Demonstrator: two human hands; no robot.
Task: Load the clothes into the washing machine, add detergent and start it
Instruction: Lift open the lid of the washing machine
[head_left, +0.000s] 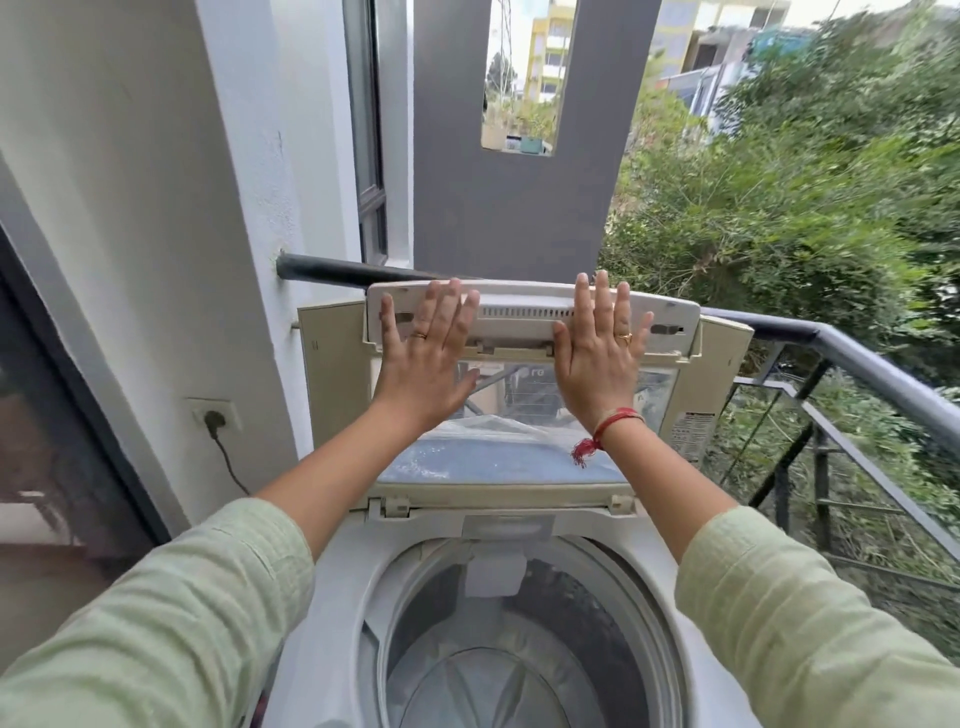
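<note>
— Flat and spread, both palms press on the raised lid (530, 317) of the washer (332, 597); nothing is clasped.

— Where is each hand?

— Left hand (423, 358) near the lid's left end, right hand (597, 364) right of its middle, fingers splayed upward.

— And the drum?

— Drum (498, 654) lies open below my arms; I see no clothes in it. Red thread (597, 434) circles my right wrist.

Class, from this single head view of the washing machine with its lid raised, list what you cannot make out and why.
- Drum bottom: cut off by the lower edge, so clothes inside cannot be confirmed.
- Control panel: not visible anywhere in the head view.
- Warning label text: too small.
- Lid centre: partly covered by the left hand and right hand, flat against it.
- Detergent: out of frame.
</note>
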